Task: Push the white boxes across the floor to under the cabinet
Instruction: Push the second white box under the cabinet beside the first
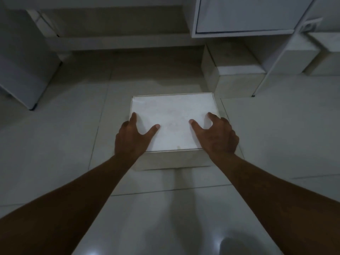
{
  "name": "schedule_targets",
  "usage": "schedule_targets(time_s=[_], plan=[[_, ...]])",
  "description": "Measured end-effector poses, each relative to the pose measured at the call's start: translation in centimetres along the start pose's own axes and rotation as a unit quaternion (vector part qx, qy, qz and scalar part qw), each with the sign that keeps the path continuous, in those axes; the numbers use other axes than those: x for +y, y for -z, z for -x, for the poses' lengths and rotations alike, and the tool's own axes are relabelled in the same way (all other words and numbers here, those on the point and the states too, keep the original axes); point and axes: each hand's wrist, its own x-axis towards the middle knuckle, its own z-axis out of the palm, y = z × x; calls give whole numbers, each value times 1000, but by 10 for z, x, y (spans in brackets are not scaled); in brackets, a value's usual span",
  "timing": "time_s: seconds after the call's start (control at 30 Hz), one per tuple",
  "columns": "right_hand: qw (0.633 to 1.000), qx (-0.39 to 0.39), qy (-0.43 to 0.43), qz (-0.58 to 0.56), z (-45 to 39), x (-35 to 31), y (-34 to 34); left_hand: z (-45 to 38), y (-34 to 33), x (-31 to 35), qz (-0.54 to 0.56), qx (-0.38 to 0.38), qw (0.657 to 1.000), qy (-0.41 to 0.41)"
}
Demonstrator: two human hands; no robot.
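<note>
A white box (pixel 173 115) sits on the tiled floor in the middle of the view. My left hand (pixel 131 138) grips its near left corner, thumb on the lid and fingers down the left side. My right hand (pixel 216 138) holds the near right corner the same way. The white cabinet (pixel 242 15) hangs at the upper right, above the floor. Under it and just beyond my box stands another white box (pixel 233 70), with two more white boxes (pixel 298 57) further right.
A grey appliance (pixel 24 57) stands at the left on small feet. A thin white cabinet leg (pixel 272 67) slants down at the right of the nearest stored box. A low ledge (pixel 119 41) runs along the back wall. Glossy floor tiles (pixel 55 144) surround the box.
</note>
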Motion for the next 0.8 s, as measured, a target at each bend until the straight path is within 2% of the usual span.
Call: schedule_targets(time_s=[0.27,0.33,0.4,0.47,0.53,0.6,0.67,0.8], plan=[[998,-20,-25,57,6,11,-23,-23,-24,-19,17,-26,999,-33],[996,-19,-3,88,3,11,-22,-31,-22,-20,12,-37,998,-49],[991,-13,53,118,-6,10,-22,-34,-20,-18,-23,-20,993,-110],[986,-47,102,124,-24,4,-23,-35,-17,-16,-74,-14,972,-221],[978,-90,140,125,-42,-3,-27,-35,-17,-10,-119,-83,930,-337],[969,-111,182,124,-58,-10,-36,-37,-23,-5,-161,-134,884,-418],[962,-127,211,122,-73,-14,-43,-42,-31,0,-190,-165,856,-452],[944,-145,248,165,-102,-12,-49,-53,-38,-1,-206,-177,837,-475]])
